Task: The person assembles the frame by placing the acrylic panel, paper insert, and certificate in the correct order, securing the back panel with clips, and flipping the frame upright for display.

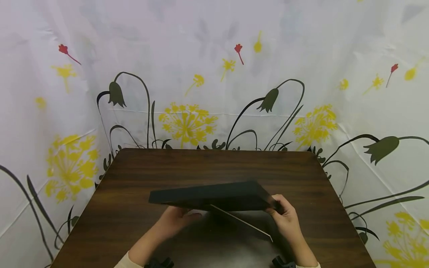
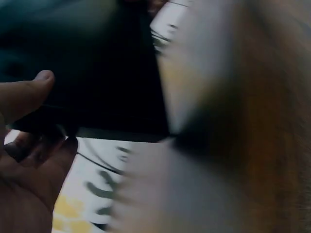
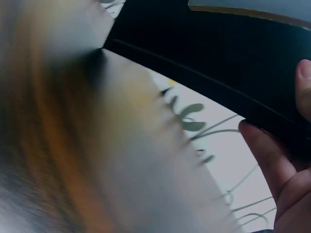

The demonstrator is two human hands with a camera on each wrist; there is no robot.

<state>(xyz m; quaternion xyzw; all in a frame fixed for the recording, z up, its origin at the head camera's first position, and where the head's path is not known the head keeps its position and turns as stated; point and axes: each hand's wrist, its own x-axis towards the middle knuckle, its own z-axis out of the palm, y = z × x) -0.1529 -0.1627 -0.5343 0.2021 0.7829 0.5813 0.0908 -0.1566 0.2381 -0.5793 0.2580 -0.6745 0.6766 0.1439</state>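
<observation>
A flat black picture frame [image 1: 207, 195] is held tilted above the table, its narrow side toward the far wall. From its underside a thin flap with a pale edge [image 1: 241, 221] slants down to the right; in the right wrist view this flap [image 3: 257, 14] looks grey with a brown cut edge. My left hand [image 1: 174, 221] grips the near left part, thumb [image 2: 36, 92] flat on the black face and fingers behind the edge. My right hand [image 1: 286, 219] pinches the right end between thumb and fingers [image 3: 269, 150].
Beneath the frame is a dark brown wood-grain table [image 1: 134, 167], with a glossy reflection near its front. A white curtain [image 1: 201, 130] printed with flowers surrounds the far and side edges. Black wrist devices [image 1: 159, 262] show at the bottom.
</observation>
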